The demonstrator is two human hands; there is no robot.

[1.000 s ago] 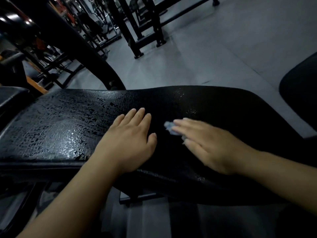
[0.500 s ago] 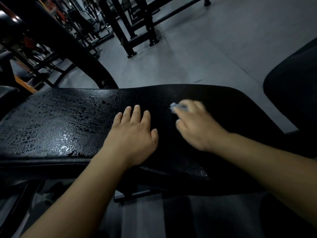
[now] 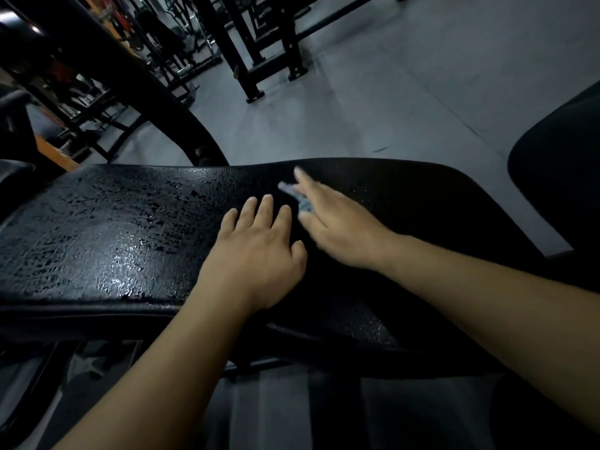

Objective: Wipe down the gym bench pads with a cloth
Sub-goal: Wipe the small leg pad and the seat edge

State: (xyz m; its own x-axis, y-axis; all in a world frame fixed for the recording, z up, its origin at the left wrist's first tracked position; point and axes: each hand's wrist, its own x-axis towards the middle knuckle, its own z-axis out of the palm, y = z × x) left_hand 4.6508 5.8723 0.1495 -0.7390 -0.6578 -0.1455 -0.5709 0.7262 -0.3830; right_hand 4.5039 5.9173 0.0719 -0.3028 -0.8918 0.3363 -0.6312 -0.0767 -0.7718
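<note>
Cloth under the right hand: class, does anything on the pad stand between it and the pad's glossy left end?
Yes. The left hand rests flat on the bench pad, just left of the cloth that the right hand presses, in that path. Nothing else shows there.

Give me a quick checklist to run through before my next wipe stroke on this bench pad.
1. Hold on the cloth: ok, straight fingers of the right hand press it to the bench pad.
2. Brace: ok, the left hand lies flat on the pad.
3. Path leftward free: not ok, the left hand lies right beside the cloth.
4. Left part of the pad wiped: cannot tell, it shines in mottled patches.
5. Cloth clean enough: cannot tell, it is blurred and mostly hidden.
</note>
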